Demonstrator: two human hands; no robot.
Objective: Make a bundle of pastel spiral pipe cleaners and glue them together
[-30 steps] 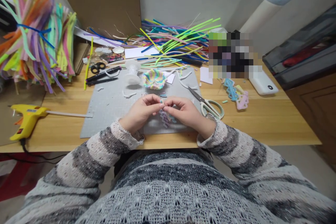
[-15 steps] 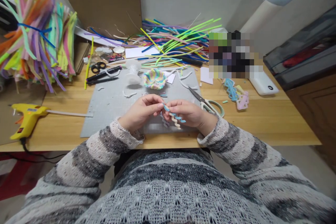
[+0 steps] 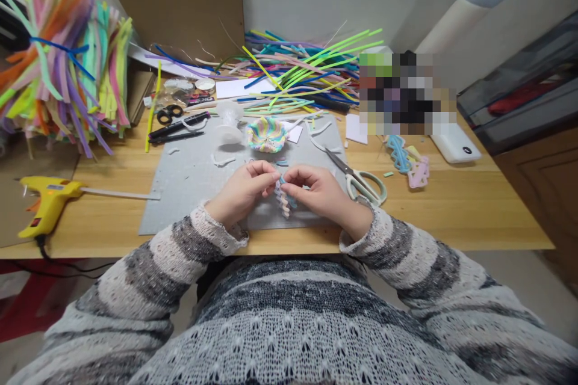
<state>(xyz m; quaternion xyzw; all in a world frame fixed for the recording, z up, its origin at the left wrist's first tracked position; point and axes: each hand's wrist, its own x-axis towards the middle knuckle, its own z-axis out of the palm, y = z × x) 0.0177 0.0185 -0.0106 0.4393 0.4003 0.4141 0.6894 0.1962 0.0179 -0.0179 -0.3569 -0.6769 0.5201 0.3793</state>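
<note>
Both hands meet above the grey cutting mat [image 3: 180, 192], near its front edge. My left hand [image 3: 244, 188] pinches the upper ends of some wavy pipe cleaners [image 3: 283, 203] in cream, lilac and blue; their zigzag lengths hang down between the hands. From the other side, my right hand [image 3: 313, 189] pinches a blue strand of the same bunch close to the top. The fingers partly hide where the strands join. Just beyond the hands stands a ruffled pastel striped cup shape [image 3: 266, 135], apparently of pipe cleaners, beside a spool of clear line [image 3: 229, 123].
Scissors [image 3: 361, 183] lie right of my right hand. A yellow glue gun [image 3: 49, 201] rests at the left, near a large pipe cleaner bundle [image 3: 67, 60]. More loose pipe cleaners [image 3: 311, 72] lie along the wall. Wavy blue and pink pieces [image 3: 406, 159] sit right.
The wavy strands have swung from pointing right to hanging nearly straight down between the hands. My right hand has shifted its fingers onto the blue strand; my left hand stays nearly in place.
</note>
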